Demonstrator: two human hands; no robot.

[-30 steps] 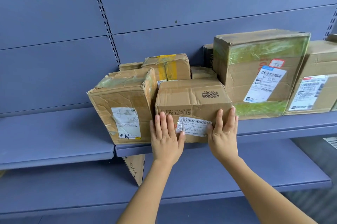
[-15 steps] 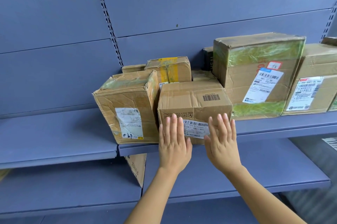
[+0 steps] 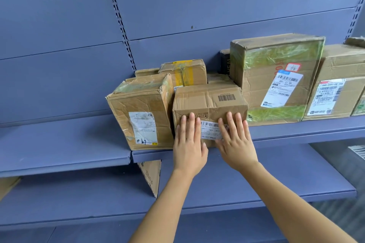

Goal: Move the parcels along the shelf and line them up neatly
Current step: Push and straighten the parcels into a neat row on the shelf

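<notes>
A small brown parcel (image 3: 209,100) with a barcode on top and a white label on its front sits at the shelf's (image 3: 296,132) front edge. My left hand (image 3: 188,144) presses flat on the left of its front face, fingers straight. My right hand (image 3: 235,142) presses flat on the right of that face, partly covering the label. A crumpled parcel (image 3: 141,112) stands tilted just to its left. A large green-taped parcel (image 3: 276,78) stands to the right, with another labelled parcel (image 3: 339,92) beyond it. A yellow-taped parcel (image 3: 183,72) sits behind.
The shelf section (image 3: 59,144) to the left sits slightly lower. A lower shelf (image 3: 256,183) runs below, with a cardboard piece (image 3: 151,175) standing on it under the parcels and another box corner (image 3: 7,185) at far left. A dark box (image 3: 225,62) hides behind the green-taped parcel.
Both hands shifted from the parcel's front corners to lie flat side by side on its front face. The parcel moved slightly back and to the right, closer to the green-taped parcel.
</notes>
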